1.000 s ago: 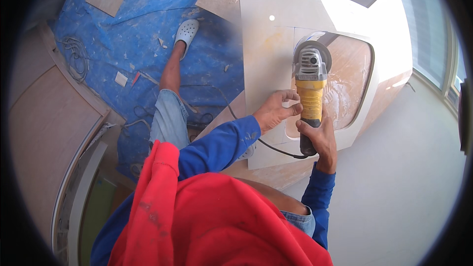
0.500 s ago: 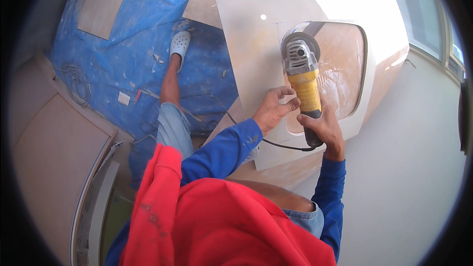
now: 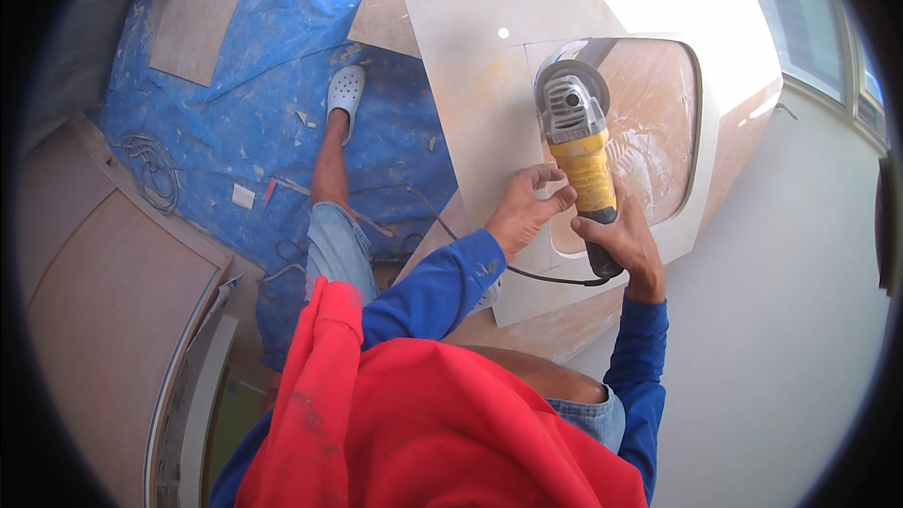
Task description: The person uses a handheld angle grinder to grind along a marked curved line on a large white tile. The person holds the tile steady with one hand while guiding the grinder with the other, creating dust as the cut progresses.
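Note:
My right hand is wrapped around the black rear grip of a yellow, grey and black angle grinder. The grinder's round disc lies over the left edge of a rounded opening in a pale panel. Close against the left side of the grinder's body is my left hand, fingers curved. Pale panel shows in the gap between its thumb and forefinger. Whether its fingertips touch the tool is hard to see. A black cord runs from the grinder's rear end to the left, passing under my left wrist.
Blue sheeting covers the floor, with scraps, a coiled cable and a loose board on it. A curved wooden piece stands at left. A pale wall and a window are at right.
The view has shifted slightly, moving the floor and my sleeves a little to the right in the picture. Both hands and the grinder keep nearly the same place on the panel.

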Motion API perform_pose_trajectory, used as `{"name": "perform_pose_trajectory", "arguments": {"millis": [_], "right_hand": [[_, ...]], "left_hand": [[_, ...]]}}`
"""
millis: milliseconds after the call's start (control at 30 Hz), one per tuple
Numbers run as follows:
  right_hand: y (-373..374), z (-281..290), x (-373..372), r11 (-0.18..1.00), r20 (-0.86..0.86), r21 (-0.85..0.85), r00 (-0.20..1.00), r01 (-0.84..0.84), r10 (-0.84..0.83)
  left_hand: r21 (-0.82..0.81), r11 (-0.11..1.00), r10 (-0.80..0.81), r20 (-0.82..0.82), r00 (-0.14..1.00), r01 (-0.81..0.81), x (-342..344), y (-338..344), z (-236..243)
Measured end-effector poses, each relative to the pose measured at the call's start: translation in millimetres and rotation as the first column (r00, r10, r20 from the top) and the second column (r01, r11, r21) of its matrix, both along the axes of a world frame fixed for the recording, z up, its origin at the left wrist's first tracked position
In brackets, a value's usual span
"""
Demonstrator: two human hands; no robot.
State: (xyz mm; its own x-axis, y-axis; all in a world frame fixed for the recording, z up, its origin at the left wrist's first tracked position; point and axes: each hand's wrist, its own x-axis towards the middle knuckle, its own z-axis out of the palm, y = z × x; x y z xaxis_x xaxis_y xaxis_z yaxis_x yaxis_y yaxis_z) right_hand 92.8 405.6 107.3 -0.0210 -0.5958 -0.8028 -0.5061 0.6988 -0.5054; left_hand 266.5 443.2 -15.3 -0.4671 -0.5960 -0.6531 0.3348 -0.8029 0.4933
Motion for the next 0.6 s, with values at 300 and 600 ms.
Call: {"name": "perform_pose_trajectory", "arguments": {"millis": [300, 600], "right_hand": [[3.7, -12.1, -15.3, 0.998, 0.065, -0.057, 0.998, -0.013, 0.017], [6.5, -21.3, -25.3, 0.997, 0.110, -0.075, 0.994, -0.018, 0.026]], "left_hand": [[-0.015, 1.000, 0.009, 0.151, 0.988, -0.007, -10.0, 3.7, 6.9], [0.000, 1.000, 0.025, 0.202, 0.979, -0.025, -15.7, 5.4, 8.5]]}}
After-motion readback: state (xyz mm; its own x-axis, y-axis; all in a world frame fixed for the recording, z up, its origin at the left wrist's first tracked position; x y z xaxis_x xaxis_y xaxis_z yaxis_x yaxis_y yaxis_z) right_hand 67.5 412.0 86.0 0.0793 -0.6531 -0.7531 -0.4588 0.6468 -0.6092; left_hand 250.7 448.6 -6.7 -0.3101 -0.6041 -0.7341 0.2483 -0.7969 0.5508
